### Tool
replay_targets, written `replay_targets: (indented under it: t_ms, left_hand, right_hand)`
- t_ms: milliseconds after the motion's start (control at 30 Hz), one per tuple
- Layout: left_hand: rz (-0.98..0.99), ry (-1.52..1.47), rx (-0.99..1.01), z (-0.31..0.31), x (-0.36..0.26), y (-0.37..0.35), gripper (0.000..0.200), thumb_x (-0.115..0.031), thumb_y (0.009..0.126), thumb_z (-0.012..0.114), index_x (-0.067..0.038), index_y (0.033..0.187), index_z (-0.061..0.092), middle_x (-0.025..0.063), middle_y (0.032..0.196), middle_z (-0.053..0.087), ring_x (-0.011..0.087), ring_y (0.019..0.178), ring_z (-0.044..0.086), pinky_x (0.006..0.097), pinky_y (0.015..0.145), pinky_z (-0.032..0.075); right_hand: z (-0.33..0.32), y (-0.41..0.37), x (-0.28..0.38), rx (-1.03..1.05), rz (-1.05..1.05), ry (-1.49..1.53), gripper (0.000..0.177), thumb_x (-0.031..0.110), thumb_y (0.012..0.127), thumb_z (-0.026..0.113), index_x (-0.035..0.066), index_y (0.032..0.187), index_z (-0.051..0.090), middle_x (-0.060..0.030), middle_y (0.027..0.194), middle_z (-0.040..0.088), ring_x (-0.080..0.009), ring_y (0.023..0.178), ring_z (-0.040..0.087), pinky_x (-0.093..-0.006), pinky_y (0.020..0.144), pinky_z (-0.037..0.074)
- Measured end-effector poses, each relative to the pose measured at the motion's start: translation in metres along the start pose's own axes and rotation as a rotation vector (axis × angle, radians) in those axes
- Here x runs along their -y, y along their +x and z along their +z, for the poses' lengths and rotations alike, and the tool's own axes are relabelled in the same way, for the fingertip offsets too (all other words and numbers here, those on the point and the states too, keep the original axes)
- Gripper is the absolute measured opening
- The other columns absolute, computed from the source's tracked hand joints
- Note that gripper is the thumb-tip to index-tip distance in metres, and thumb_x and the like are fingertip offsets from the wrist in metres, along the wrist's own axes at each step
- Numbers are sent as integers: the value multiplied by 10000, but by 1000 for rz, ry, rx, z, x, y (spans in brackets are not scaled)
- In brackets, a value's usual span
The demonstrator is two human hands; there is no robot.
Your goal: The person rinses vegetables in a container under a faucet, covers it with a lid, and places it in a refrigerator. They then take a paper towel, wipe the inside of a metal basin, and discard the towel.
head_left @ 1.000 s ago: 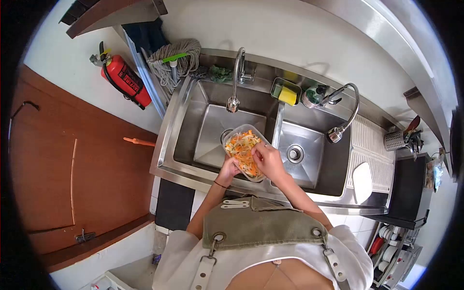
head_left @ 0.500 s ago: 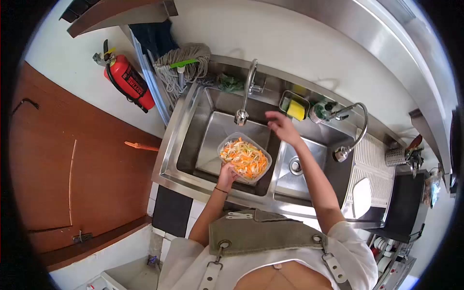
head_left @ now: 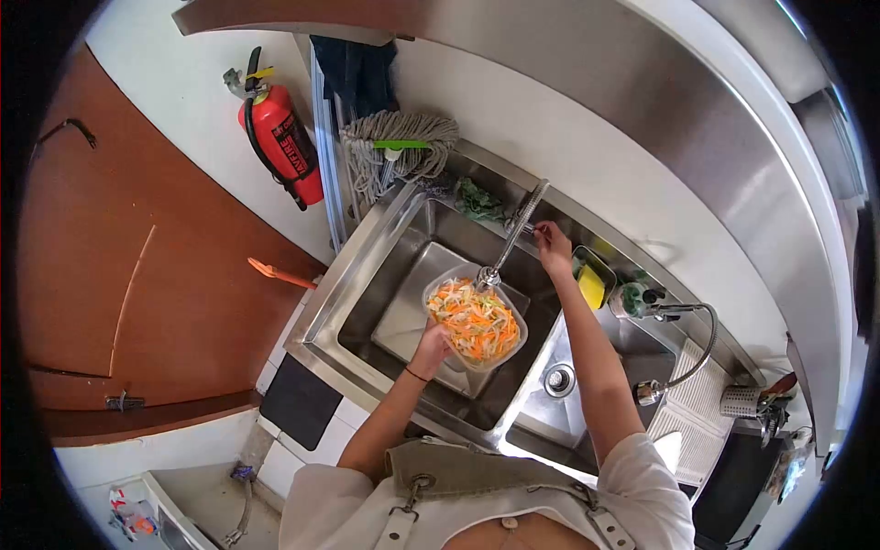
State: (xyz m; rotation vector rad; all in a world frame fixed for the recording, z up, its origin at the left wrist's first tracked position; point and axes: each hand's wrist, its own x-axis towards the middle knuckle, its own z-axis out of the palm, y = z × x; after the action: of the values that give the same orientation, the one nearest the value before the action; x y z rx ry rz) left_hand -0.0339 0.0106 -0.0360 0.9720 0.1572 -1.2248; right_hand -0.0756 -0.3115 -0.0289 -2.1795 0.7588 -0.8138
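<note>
My left hand (head_left: 433, 348) grips the near left side of a clear plastic container (head_left: 522, 346) and holds it over the left sink basin (head_left: 362, 316). Shredded vegetables (head_left: 477, 321), orange and pale with some green strips, fill the container. The spout of the left faucet (head_left: 518, 229) hangs right over the far rim of the container. At the back of the sink, my right hand (head_left: 552, 246) has its fingers closed at the faucet's side handle (head_left: 524, 226).
A yellow sponge (head_left: 591, 288) sits in a caddy right of my hand. A second faucet (head_left: 701, 316) arches over the right basin (head_left: 541, 417). A grey mop head (head_left: 394, 151) leans at the back left, beside a red fire extinguisher (head_left: 284, 147). The white drying rack (head_left: 692, 403) stands right.
My right hand has moved from above the sink divider back to the faucet handle. The container has come under the spout. The head view has turned.
</note>
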Motion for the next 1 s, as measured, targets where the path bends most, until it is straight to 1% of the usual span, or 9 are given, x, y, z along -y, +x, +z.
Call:
replay_targets:
  t_ms: [100, 200, 267, 333, 500, 667, 733, 867, 1000]
  left_hand:
    - [-20, 10, -13, 8, -1, 2, 556, -244, 750, 488, -56, 1268, 412, 37, 1183, 547, 176, 1033, 551, 328, 871, 442]
    - [-18, 10, -17, 10, 1, 4, 538, -245, 755, 481, -52, 1254, 426, 40, 1186, 549, 176, 1040, 550, 325, 873, 439]
    - [-12, -10, -15, 8, 5, 7, 530, -247, 757, 480, -49, 1247, 434, 44, 1189, 549, 178, 1047, 548, 324, 874, 438]
    - [-34, -15, 45, 2, 7, 11, 553, -238, 758, 477, -58, 1275, 398, 51, 1208, 533, 189, 1063, 544, 337, 885, 438]
    - [16, 0, 39, 10, 2, 4, 609, -220, 749, 482, -78, 1321, 327, 61, 1251, 501, 202, 1073, 544, 352, 895, 451]
    - [18, -3, 56, 1, 5, 8, 625, -211, 745, 487, -80, 1330, 312, 67, 1268, 491, 202, 1085, 542, 351, 881, 470]
    - [-4, -24, 123, -4, 8, 13, 739, -252, 711, 540, -197, 1373, 216, 33, 1294, 450, 189, 1078, 536, 361, 874, 459]
    - [-43, 8, 85, -12, 12, 19, 756, -252, 705, 544, -209, 1379, 203, 31, 1299, 446, 186, 1072, 538, 350, 857, 463]
    - [-7, 1, 86, -3, 5, 11, 760, -251, 705, 545, -217, 1380, 197, 28, 1299, 445, 175, 1054, 547, 336, 824, 473]
  right_hand:
    - [-5, -5, 7, 50, 70, -54, 127, 124, 829, 608, 85, 948, 583, -118, 690, 603, -245, 609, 602, -341, 572, 455]
    - [-7, -6, 11, 53, 33, -128, 146, 131, 827, 615, 86, 962, 584, -122, 656, 586, -230, 560, 576, -321, 534, 436]
    - [-7, -7, 12, 46, 26, -130, 147, 131, 827, 615, 88, 964, 584, -123, 670, 595, -238, 574, 585, -323, 544, 442]
    - [-6, -8, 11, 43, 14, -128, 148, 132, 828, 615, 90, 967, 584, -124, 684, 604, -245, 589, 595, -326, 554, 448]
    - [-2, -8, 3, 30, 18, -99, 151, 132, 834, 608, 86, 974, 580, -125, 710, 618, -253, 640, 631, -337, 590, 466]
    - [-3, -8, 3, 45, 16, -99, 147, 127, 839, 602, 78, 975, 576, -117, 693, 613, -226, 596, 605, -331, 567, 454]
    - [-4, -8, 5, 53, 23, -111, 148, 127, 838, 604, 76, 973, 575, -113, 682, 609, -216, 577, 592, -328, 556, 447]
    - [-3, -7, 4, 44, 15, -123, 150, 120, 827, 612, 76, 965, 572, -98, 628, 570, -205, 528, 544, -321, 524, 423]
    - [-3, -7, 6, 32, 3, -134, 142, 113, 823, 610, 79, 955, 571, -95, 604, 546, -208, 503, 519, -328, 509, 408]
